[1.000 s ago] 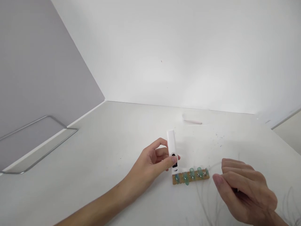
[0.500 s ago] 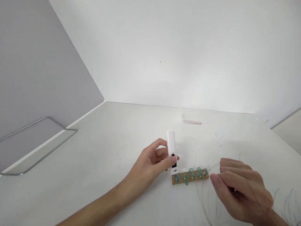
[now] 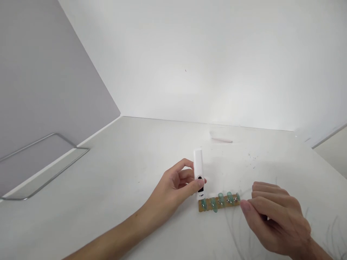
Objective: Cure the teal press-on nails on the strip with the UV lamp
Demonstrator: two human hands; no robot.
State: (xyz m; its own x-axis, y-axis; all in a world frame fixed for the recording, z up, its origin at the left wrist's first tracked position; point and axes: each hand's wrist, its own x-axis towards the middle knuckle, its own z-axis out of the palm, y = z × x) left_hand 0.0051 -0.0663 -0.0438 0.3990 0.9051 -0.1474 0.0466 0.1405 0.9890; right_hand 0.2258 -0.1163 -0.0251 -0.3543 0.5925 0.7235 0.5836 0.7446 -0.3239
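My left hand (image 3: 184,184) is closed around a white handheld nail lamp (image 3: 198,162), its thumb lying near a black oval button on the front. The lamp's lower end sits right above the leftmost nail on a tan strip (image 3: 208,208). Several glossy green press-on nails (image 3: 214,204) stand in a row across this strip, tilted slightly. My right hand (image 3: 279,216) is curled, with thumb against forefinger, and the thumb tip is at the strip's right end. Whether it touches the strip, I cannot tell. The inside of that hand is hidden.
A small whitish, pink-edged tool (image 3: 221,139) lies toward the back wall (image 3: 189,83). Dark specks (image 3: 252,156) are scattered on the white table (image 3: 114,173). At the left a bent metal wire frame (image 3: 58,177) reaches over the table beside a grey panel (image 3: 48,79).
My right hand has shifted slightly left, closer to the strip's end. The lamp has moved a touch to the right. The blue tint on the leftmost nail looks weaker.
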